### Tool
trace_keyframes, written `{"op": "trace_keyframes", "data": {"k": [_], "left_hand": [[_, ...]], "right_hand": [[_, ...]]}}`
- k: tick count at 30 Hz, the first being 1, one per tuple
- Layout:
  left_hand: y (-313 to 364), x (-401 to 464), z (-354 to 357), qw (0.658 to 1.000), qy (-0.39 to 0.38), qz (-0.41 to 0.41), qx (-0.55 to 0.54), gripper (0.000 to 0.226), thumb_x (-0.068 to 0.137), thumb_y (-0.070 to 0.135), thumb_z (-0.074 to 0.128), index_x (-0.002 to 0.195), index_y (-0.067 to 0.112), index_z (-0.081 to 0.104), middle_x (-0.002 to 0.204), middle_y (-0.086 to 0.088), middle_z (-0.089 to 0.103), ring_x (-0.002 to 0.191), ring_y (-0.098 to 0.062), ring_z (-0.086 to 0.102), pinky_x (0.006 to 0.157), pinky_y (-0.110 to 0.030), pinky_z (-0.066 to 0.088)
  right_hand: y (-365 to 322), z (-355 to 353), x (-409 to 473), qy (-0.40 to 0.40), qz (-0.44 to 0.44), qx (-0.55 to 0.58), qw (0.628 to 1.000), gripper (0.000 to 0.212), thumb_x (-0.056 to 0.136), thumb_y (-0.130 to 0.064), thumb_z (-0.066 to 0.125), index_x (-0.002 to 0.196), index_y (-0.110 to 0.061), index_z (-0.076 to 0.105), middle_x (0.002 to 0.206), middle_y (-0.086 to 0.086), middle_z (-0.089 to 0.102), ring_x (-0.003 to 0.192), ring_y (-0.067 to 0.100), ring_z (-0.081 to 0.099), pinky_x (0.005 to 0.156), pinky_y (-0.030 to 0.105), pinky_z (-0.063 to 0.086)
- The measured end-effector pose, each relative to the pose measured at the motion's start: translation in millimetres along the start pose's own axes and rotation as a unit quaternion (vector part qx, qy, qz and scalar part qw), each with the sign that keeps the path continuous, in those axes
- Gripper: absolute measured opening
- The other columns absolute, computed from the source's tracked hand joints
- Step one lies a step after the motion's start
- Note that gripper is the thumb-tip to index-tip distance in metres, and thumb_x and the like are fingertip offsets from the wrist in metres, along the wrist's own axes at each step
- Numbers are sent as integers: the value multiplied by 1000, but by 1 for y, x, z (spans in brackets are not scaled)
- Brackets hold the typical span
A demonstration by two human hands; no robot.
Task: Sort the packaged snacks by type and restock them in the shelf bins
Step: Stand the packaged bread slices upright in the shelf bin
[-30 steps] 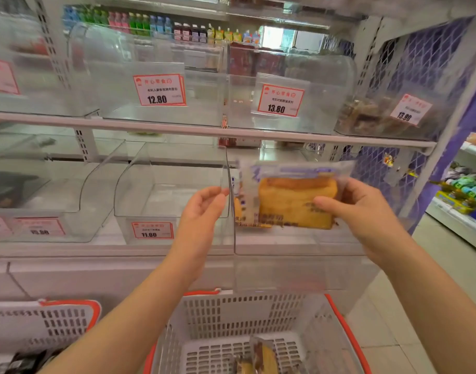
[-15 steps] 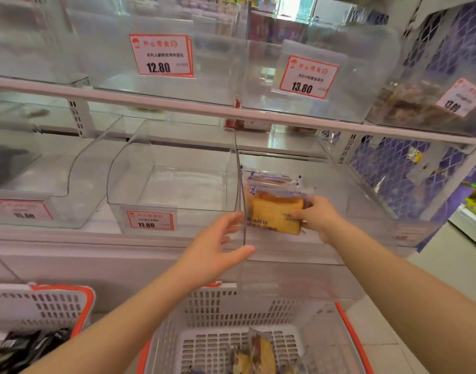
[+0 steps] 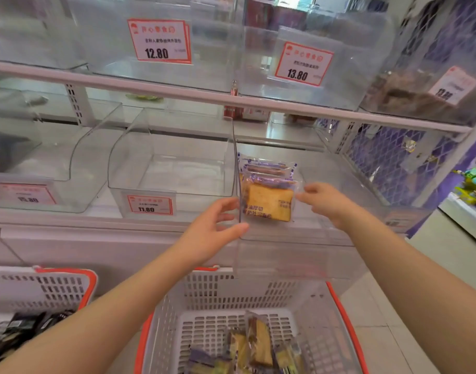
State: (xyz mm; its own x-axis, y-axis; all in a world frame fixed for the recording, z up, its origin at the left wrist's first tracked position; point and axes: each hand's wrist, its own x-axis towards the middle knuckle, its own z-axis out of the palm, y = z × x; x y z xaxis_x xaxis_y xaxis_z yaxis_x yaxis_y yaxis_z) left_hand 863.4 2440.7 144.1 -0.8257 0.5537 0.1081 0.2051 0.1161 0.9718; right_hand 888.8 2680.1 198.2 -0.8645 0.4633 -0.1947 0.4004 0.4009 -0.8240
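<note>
A packaged toast slice (image 3: 268,202) stands upright in the clear shelf bin (image 3: 326,238), at the front of a row of the same purple-topped packets (image 3: 266,170). My right hand (image 3: 324,202) reaches into the bin and pinches the front packet's right edge with its fingertips. On the bin's front left corner, my left hand (image 3: 214,225) grips the wall, thumb in front and fingers on the other side. More toast packets (image 3: 254,346) lie in the white basket (image 3: 204,298) below.
The neighbouring clear bin (image 3: 172,168) carries an 11.80 tag (image 3: 150,205). Upper-shelf bins show 12.80 (image 3: 160,40) and 13.80 (image 3: 303,64) tags. A second basket (image 3: 56,287) with dark packets (image 3: 18,330) sits bottom left. A purple mesh panel (image 3: 388,157) closes the right side.
My right hand lowered the toast packet into the bin and stood it against the row. My left hand slid down to the bin's front corner. The view moved closer.
</note>
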Motion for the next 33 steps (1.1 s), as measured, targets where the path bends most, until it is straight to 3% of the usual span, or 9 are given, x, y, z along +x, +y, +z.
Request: {"op": "trace_keyframes", "data": {"k": [4, 7, 11, 16, 19, 22, 24, 27, 33], "left_hand": [[-15, -15, 2, 983, 50, -69, -161, 19, 95, 17, 45, 108, 25, 57, 108, 11, 64, 96, -5, 62, 79, -24, 49], [-42, -28, 10, 978, 70, -148, -129, 18, 96, 11, 44, 97, 23, 58, 98, 5, 65, 84, -10, 61, 70, -24, 49], [-93, -47, 32, 978, 7, -209, -1, 13, 94, 6, 49, 102, 12, 57, 88, -1, 61, 69, -9, 57, 56, -12, 45], [-156, -77, 68, 958, -116, -225, 136, 12, 92, 13, 52, 98, 16, 61, 79, 6, 62, 70, -6, 58, 65, -21, 46], [-188, -96, 91, 947, -147, -230, 168, 12, 93, 15, 50, 96, 20, 61, 89, 7, 61, 80, -10, 59, 72, -24, 48], [-212, -112, 107, 928, -191, -252, 198, 19, 93, 16, 50, 108, 13, 61, 104, -2, 63, 93, -18, 60, 78, -23, 45], [-225, -117, 113, 911, -229, -263, 219, 23, 94, 16, 49, 113, 10, 60, 110, -6, 63, 100, -21, 59, 78, -22, 42], [-239, -120, 122, 892, -257, -290, 231, 22, 95, 14, 47, 111, 5, 59, 115, -10, 62, 105, -23, 56, 79, -23, 39], [-259, -121, 135, 871, -254, -360, 218, 25, 96, 18, 48, 115, 9, 60, 118, -6, 61, 107, -19, 56, 79, -19, 38]], "right_hand": [[-3, -12, -69, -34, -185, 27, 982, 14, 91, -1, 52, 96, -10, 62, 86, 9, 66, 65, 4, 60, 60, 17, 48], [18, -7, -112, -97, -225, 16, 969, 21, 91, 2, 50, 89, -15, 63, 71, -4, 68, 57, 2, 57, 52, 14, 44], [80, 25, -118, -199, -124, -75, 969, 12, 93, -6, 52, 93, -13, 62, 75, -3, 66, 60, 1, 58, 56, 10, 43], [192, 79, -90, -198, 15, -153, 968, 13, 92, -11, 52, 87, -3, 61, 80, 12, 60, 74, 20, 56, 69, 33, 45], [255, 105, -80, -197, 90, -214, 952, 22, 92, -12, 51, 73, -2, 57, 76, 26, 56, 78, 29, 54, 64, 33, 34], [309, 118, -76, -198, 151, -282, 927, 36, 92, -18, 50, 57, -13, 49, 61, 9, 48, 79, 25, 51, 58, 32, 29], [336, 123, -72, -211, 177, -342, 899, 23, 93, -17, 47, 83, -6, 64, 85, 18, 63, 93, 30, 59, 69, 29, 42], [367, 127, -71, -221, 197, -412, 861, 43, 94, -10, 41, 136, -2, 39, 120, 19, 60, 111, 31, 58, 88, 34, 46], [407, 135, -71, -250, 257, -422, 833, 46, 93, -10, 43, 138, -5, 35, 122, 19, 58, 112, 32, 57, 89, 38, 48]]}}
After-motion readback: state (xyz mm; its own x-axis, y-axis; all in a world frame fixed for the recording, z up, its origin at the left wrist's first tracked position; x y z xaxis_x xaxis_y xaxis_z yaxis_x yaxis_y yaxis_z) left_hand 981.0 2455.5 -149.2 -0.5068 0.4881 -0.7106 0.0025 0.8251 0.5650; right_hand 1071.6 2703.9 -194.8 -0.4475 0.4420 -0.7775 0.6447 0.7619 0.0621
